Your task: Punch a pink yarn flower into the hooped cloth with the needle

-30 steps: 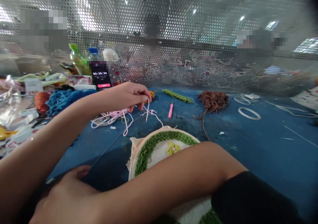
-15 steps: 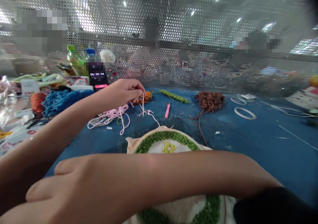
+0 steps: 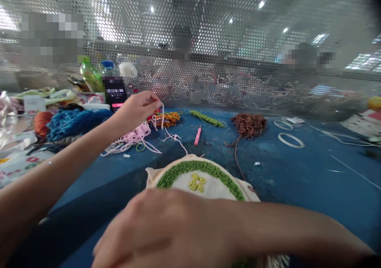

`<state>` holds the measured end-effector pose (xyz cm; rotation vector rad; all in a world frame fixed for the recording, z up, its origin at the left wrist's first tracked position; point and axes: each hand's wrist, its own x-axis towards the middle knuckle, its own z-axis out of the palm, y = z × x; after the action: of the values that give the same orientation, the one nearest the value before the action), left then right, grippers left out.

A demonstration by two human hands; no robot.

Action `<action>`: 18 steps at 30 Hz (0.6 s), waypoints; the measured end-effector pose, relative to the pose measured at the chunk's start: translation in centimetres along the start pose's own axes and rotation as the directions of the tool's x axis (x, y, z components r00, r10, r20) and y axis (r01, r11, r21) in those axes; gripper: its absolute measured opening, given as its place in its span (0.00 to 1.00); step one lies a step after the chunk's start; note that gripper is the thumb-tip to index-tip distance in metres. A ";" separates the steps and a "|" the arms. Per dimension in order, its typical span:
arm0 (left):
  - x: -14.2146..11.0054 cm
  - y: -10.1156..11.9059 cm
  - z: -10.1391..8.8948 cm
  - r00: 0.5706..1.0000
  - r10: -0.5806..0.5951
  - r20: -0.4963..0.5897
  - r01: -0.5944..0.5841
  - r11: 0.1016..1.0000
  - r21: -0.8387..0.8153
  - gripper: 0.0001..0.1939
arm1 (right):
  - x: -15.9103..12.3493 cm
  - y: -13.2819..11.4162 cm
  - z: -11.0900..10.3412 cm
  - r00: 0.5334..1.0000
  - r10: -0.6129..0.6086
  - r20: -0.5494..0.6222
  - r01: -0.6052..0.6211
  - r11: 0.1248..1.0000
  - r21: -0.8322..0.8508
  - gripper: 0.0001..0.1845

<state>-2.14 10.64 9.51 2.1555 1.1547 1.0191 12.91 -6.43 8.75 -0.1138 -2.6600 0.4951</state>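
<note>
My left hand [image 3: 137,108] reaches out over the blue table [image 3: 297,177], its fingers pinched on a strand of pink yarn [image 3: 133,135] that it lifts from a loose pile. Close to me lies an embroidery hoop [image 3: 202,175] with white cloth, a green stitched arc and a small yellow flower. My right hand [image 3: 154,230] crosses low in front of the hoop with its back toward me. It is blurred and its fingers point down to the left, so I cannot make out whether it holds anything.
Orange yarn [image 3: 168,119], green yarn [image 3: 206,118], a pink hook tool [image 3: 197,135] and brown yarn [image 3: 249,124] lie behind the hoop. White rings [image 3: 290,140] lie to the right. Blue yarn [image 3: 74,121], a phone timer [image 3: 115,93] and bottles [image 3: 89,73] crowd the left. A perforated screen [image 3: 208,42] closes the back.
My left hand has drawn the pink strand up and to the left. My right hand has swept from the far left toward the middle, in front of the hoop.
</note>
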 end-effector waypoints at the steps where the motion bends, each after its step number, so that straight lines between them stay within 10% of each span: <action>1: 0.1 -0.3 -0.1 1.000 -0.006 -0.020 0.006 1.000 -0.013 0.06 | -0.3 0.6 -0.7 0.984 0.085 -0.160 -0.073 0.994 0.081 0.08; 2: 0.3 -0.6 -0.1 0.999 -0.016 -0.031 0.015 0.999 -0.028 0.06 | -0.7 1.5 -1.5 0.905 0.205 -0.373 -0.142 0.972 0.188 0.08; 5: 0.6 -1.2 -0.2 0.998 -0.059 -0.009 0.058 0.994 -0.091 0.05 | -2.3 5.1 -4.6 0.397 0.467 -0.790 -0.106 0.879 0.465 0.05; 9: 0.5 -0.6 -0.2 0.995 -0.091 0.039 0.096 0.980 -0.175 0.05 | -6.2 10.5 -8.4 0.034 0.734 -0.678 0.136 0.669 0.731 0.05; 13: 0.1 0.6 0.1 0.996 -0.069 0.060 0.080 0.974 -0.211 0.05 | -9.3 13.5 -8.0 0.069 0.893 -0.445 0.149 0.432 0.889 0.04; 18: -0.4 1.4 0.8 0.967 -0.039 0.252 0.099 0.968 -0.232 0.07 | -7.7 13.5 -3.7 0.316 0.922 -0.226 -0.007 0.240 0.971 0.04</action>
<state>-0.95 9.47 9.84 1.9666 0.9300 0.7904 21.51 6.16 3.92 -0.8319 -0.9801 1.5530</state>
